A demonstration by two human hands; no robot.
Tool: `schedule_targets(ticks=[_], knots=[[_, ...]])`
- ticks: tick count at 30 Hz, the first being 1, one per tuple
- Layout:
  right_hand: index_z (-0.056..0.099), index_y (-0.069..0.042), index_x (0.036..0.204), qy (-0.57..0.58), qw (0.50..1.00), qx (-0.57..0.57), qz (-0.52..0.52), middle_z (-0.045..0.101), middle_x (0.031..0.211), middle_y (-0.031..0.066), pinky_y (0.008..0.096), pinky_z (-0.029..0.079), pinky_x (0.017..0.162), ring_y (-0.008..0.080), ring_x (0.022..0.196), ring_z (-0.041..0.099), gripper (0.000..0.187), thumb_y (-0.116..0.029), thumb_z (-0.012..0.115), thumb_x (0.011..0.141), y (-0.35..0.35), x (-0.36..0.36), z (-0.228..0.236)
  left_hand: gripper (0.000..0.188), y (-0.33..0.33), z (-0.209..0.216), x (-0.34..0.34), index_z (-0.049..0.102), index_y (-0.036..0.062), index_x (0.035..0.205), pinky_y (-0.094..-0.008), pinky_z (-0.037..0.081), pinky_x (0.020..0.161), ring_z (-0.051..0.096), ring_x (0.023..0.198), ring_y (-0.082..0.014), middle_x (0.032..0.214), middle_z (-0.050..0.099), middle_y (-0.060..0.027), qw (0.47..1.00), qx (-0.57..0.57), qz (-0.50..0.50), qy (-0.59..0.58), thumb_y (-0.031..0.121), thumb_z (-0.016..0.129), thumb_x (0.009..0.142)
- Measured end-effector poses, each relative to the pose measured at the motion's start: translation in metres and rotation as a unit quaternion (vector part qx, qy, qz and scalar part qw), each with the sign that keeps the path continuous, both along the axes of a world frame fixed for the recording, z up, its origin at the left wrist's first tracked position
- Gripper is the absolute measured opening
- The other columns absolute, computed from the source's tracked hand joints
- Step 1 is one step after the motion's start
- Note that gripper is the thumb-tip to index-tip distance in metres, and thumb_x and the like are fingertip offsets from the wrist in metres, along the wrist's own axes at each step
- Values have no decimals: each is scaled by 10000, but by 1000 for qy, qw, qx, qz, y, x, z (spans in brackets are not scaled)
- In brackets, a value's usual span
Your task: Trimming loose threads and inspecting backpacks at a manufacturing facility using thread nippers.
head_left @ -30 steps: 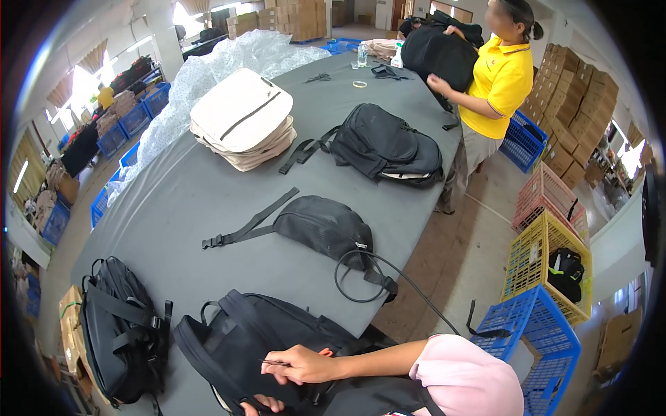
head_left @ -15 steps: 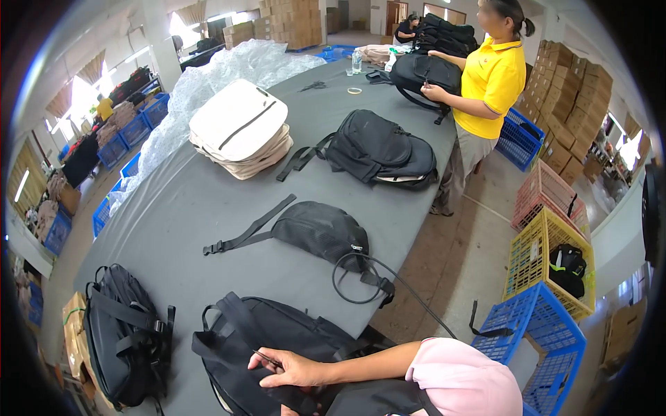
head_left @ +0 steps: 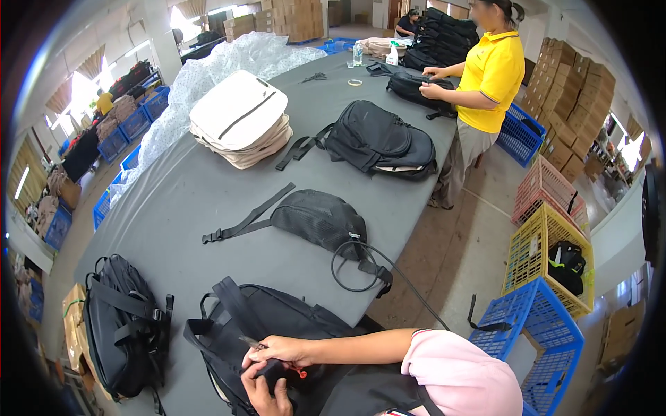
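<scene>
A black backpack lies at the table's near edge, its straps and top handle facing up. Over it, my right hand is closed on a slim, dark, pointed tool, perhaps thread snips; its kind is not clear. A small red-orange bit shows just below that hand. Close beside it, my left hand has its fingers curled around a black piece of the backpack. Just beyond lies a black waist bag with its strap and buckle stretched leftward.
Another black backpack stands at the left edge. Farther off are a cream bag stack and a dark backpack. A person in yellow handles a black bag across the table. Plastic crates line the right.
My left hand has come up into view beside the right, taking hold of black material. My right hand has shifted slightly upward with the tool. The person in yellow has lowered their bag.
</scene>
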State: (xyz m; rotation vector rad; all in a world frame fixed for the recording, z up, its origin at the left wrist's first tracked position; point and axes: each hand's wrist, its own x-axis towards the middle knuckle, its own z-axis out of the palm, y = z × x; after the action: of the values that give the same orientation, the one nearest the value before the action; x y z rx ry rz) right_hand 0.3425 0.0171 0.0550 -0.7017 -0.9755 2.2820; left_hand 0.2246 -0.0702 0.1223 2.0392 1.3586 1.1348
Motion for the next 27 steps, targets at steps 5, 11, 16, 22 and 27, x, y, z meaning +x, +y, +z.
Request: schedule_targets(ticks=[5,11,16,22,27], knots=[[614,-27,1044,-100,914,341,-195,513,786,-7,234,382,477,76,545,469,229,-199,603,892,-24,18,39,302,0,-7,-15,498,-16,1146,-349,397,910,502,1031,-259,1095,507,-140,990,-77,60,-104,68,564,863],[512,-3,763,-206,787,539,-220,480,815,87,394,427,511,306,629,558,154,-80,646,765,-23,6,41,372,-4,-14,-20,440,13,1215,-329,381,961,483,1115,-245,1196,478,-146,973,-165,39,-155,141,581,895],[558,-3,795,-174,803,519,-235,478,774,95,375,426,531,291,646,545,122,-97,634,815,-10,-4,33,431,-1,-37,-24,496,-55,1130,-315,339,962,466,1087,-229,1120,474,-104,950,-187,93,-232,162,632,783],[573,-27,747,-93,917,350,-168,509,738,19,224,386,562,89,631,461,136,-78,613,867,-8,24,59,374,17,-29,-18,489,-31,1183,-260,469,835,487,1084,-154,1217,402,-67,867,-265,72,-417,43,571,826],[569,-51,1002,-317,807,480,-134,567,786,80,294,480,546,205,645,629,252,-81,688,782,-21,14,39,415,4,-39,-34,465,-57,1202,-313,495,865,548,969,-147,1209,381,-76,870,-252,50,-421,130,617,864]])
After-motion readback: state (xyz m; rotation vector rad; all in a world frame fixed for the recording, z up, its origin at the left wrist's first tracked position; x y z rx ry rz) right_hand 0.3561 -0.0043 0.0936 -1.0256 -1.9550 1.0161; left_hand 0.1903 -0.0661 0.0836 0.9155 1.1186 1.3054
